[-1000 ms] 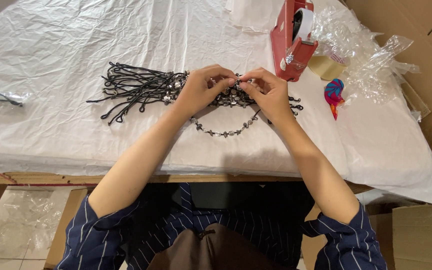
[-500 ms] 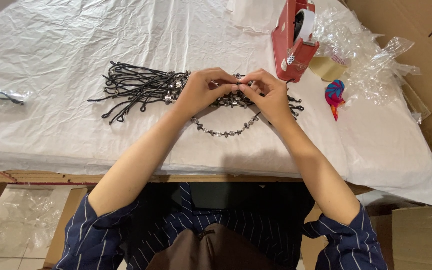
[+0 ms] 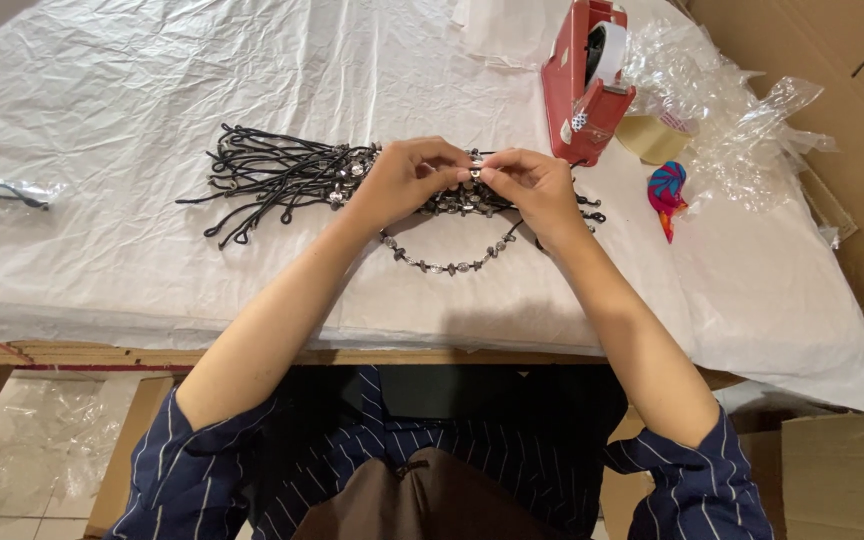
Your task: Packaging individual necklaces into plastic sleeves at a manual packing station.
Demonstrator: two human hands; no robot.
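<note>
A pile of black cords with small metal beads (image 3: 282,178) lies on a table covered in white plastic sheet (image 3: 102,90). My left hand (image 3: 407,180) and my right hand (image 3: 532,185) meet over the right part of the pile, fingertips pinching a small silver bead on one cord. A beaded strand (image 3: 447,262) hangs in a loop below both hands, resting on the sheet. More beaded cords are hidden under my hands.
A red tape dispenser (image 3: 587,85) stands at the back right, next to a roll of tape (image 3: 652,135) and crumpled clear plastic (image 3: 732,110). A small colourful object (image 3: 667,190) lies right of my hands. A bagged cord (image 3: 2,192) lies far left. Cardboard boxes stand at right.
Both hands stay at the same spot over the pile; only the fingers shift slightly on the bead. The hanging strand keeps its loop.
</note>
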